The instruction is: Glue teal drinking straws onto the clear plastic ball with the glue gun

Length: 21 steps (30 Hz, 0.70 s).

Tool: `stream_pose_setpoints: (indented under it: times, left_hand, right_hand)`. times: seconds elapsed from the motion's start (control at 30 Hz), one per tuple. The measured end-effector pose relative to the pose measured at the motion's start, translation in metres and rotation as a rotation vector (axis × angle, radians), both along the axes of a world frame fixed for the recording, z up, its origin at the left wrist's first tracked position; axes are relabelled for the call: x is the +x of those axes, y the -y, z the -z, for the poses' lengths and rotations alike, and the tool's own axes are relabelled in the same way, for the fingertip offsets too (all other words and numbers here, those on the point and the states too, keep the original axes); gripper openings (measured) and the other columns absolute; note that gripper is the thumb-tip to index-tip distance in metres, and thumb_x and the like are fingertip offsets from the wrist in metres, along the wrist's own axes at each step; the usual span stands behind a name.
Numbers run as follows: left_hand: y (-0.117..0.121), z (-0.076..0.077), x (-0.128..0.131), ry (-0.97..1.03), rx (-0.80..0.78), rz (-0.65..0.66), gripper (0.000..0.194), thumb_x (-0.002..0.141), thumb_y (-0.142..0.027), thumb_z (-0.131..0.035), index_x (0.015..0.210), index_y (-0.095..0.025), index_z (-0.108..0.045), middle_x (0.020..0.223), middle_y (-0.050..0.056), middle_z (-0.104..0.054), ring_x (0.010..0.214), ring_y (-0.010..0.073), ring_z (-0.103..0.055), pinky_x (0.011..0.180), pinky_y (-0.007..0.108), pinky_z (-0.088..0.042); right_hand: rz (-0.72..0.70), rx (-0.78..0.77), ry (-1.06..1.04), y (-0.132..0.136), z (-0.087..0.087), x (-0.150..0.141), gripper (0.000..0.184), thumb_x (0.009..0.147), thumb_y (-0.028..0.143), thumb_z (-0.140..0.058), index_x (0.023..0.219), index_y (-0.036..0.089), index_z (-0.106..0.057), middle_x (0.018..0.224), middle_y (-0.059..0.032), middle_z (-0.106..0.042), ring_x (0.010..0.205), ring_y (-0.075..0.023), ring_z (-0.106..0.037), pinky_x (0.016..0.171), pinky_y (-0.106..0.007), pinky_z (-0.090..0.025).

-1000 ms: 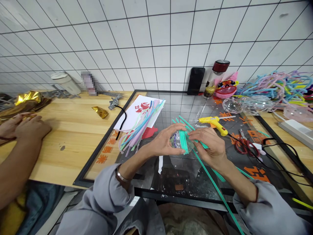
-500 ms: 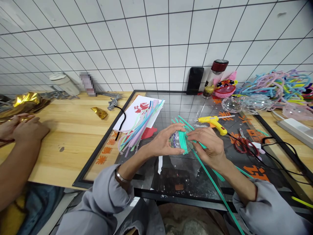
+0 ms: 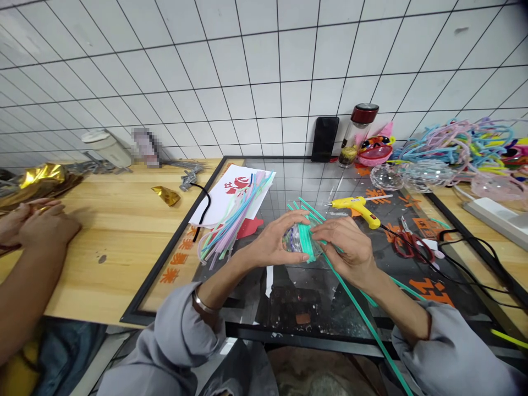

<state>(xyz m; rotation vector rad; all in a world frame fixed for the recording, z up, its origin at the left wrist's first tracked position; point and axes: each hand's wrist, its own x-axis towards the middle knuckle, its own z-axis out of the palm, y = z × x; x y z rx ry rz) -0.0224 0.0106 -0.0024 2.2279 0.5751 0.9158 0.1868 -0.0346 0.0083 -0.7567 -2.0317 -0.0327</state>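
Observation:
My left hand (image 3: 270, 242) is wrapped round a clear plastic ball (image 3: 292, 237) with green strips banded side by side about it. Its thumb presses from below and its fingers from above. On the ball's right side, my right hand (image 3: 348, 245) pinches a green pipe cleaner (image 3: 350, 297), whose long tail runs down past the table's front edge. The exact pinch point is partly hidden by the fingers. More green pipe cleaners (image 3: 307, 203) lie on the dark glass tabletop behind and beneath my hands.
Right of my hands lie a yellow glue gun (image 3: 358, 208) and red-handled scissors (image 3: 412, 246), with black cable nearby. A bundle of pastel pipe cleaners (image 3: 239, 214) rests on white paper (image 3: 218, 192). At far left are another person's hands (image 3: 41, 223). A phone (image 3: 325, 138) and bottle (image 3: 357, 135) stand by the wall.
The view has shifted slightly. Both hands stay at the ball, and my right fingers have moved a little closer against the green band.

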Motion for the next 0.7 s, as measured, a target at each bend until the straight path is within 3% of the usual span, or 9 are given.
stream_pose_setpoints:
  times: [0.23,0.47,0.7]
  left_hand:
    - [0.0008,-0.0006,-0.0006,-0.024,0.0,-0.015,0.058,0.072,-0.033,-0.08,0.122,-0.022,-0.053,0.137,0.015,-0.055,0.136,0.0317,-0.048,0.114,0.052,-0.038]
    - [0.0021,-0.0045,-0.0008,0.002,0.06,-0.01,0.057,0.072,-0.032,-0.081,0.121,-0.021,-0.053,0.147,0.019,-0.044,0.143,0.0333,-0.04,0.115,0.054,-0.035]
    - [0.0014,-0.0024,-0.0002,-0.008,-0.005,-0.01,0.059,0.071,-0.032,-0.081,0.122,-0.022,-0.054,0.139,0.016,-0.056,0.133,0.0318,-0.052,0.112,0.052,-0.04]
  right_hand:
    - [0.005,-0.01,-0.008,0.0004,-0.0002,-0.001,0.022,0.087,0.007,-0.05,0.094,0.021,-0.065,0.091,-0.004,-0.074,0.086,-0.0174,-0.068,0.078,-0.035,-0.049]
    - [-0.004,-0.012,-0.03,0.0008,0.0013,-0.0023,0.023,0.086,0.005,-0.051,0.095,0.021,-0.064,0.092,-0.0039,-0.074,0.087,-0.0176,-0.069,0.08,-0.036,-0.05]
    - [0.004,-0.007,-0.042,0.0009,-0.0002,-0.0032,0.024,0.087,0.007,-0.048,0.094,0.023,-0.066,0.09,-0.0035,-0.075,0.085,-0.0177,-0.069,0.078,-0.036,-0.05]
